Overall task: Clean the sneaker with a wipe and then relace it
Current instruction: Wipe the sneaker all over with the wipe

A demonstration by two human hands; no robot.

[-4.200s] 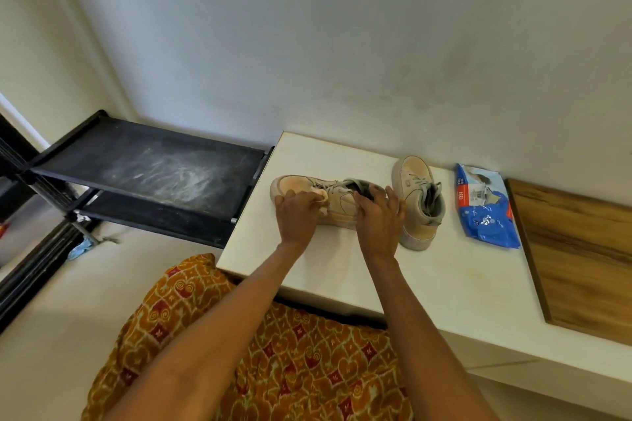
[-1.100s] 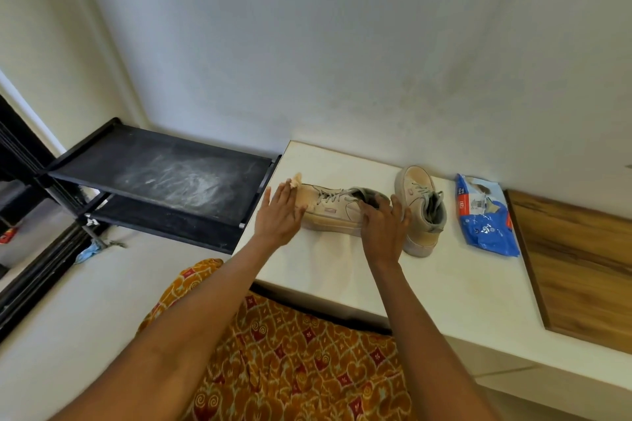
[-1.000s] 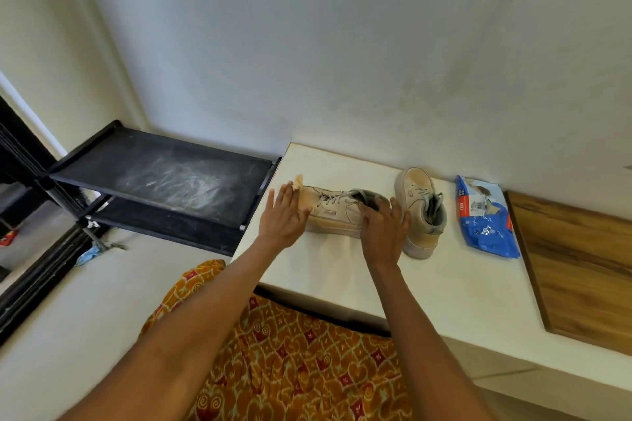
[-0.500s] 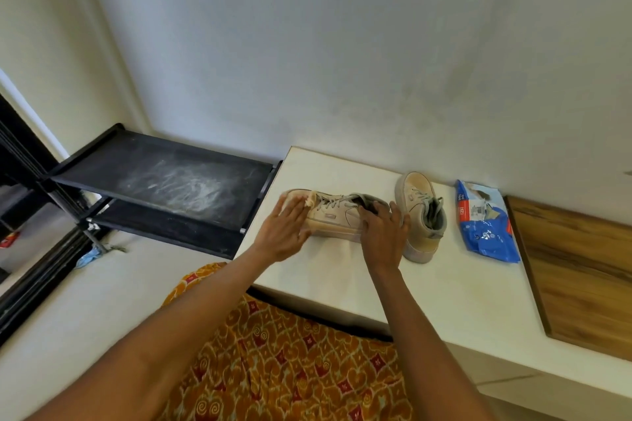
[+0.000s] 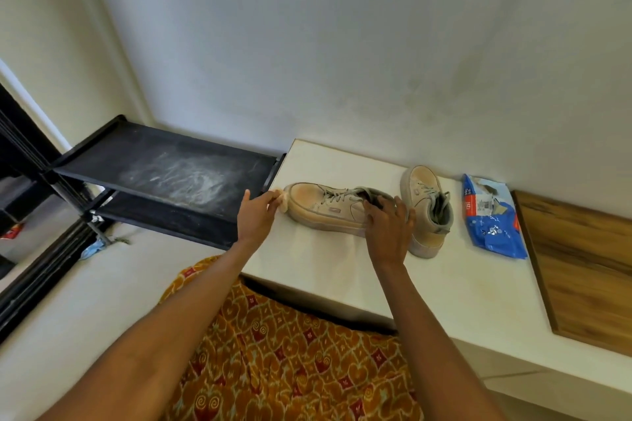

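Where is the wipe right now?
In the head view, the wipe is pinched in the left hand, pressed against the toe of the sneaker lying on the white counter.

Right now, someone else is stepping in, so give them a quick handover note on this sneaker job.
Left hand presses a wipe against the toe of the sneaker lying on the white counter.
Right hand steadies its heel end.
Second sneaker stands just to the right; blue wipes pack beyond it.
Done: wiping is under way.
Left: finish cleaning, then the lacing; laces are in the eyelets now.
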